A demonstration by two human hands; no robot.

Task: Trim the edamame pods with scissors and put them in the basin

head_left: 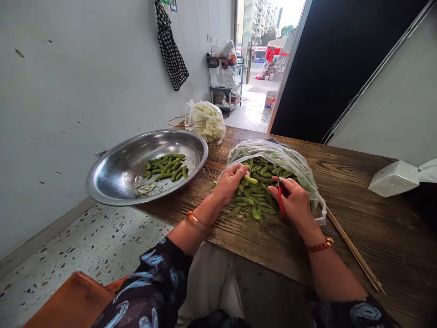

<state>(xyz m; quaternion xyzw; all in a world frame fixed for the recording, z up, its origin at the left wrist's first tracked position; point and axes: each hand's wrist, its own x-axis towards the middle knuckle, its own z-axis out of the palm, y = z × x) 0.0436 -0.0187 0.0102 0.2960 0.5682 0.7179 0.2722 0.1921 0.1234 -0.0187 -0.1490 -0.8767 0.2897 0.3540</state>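
My left hand [232, 181] is closed on a green edamame pod [251, 180] that sticks out past its fingertips. Red-handled scissors [281, 199] are in my right hand [292, 200], blades pointing up and away. Both hands are over a heap of edamame pods [256, 200] that spills from a clear plastic bag [300, 164] onto the wooden table. At the left, a wide steel basin [114, 171] holds several pods [167, 166] and small cut-off bits [146, 188].
Behind the basin stands a clear bag of cauliflower [206, 119] beside thin skewers. More bamboo skewers [355, 250] lie right of the edamame bag. A white tissue pack [394, 178] sits at the table's right. A cart [225, 86] stands by the open doorway.
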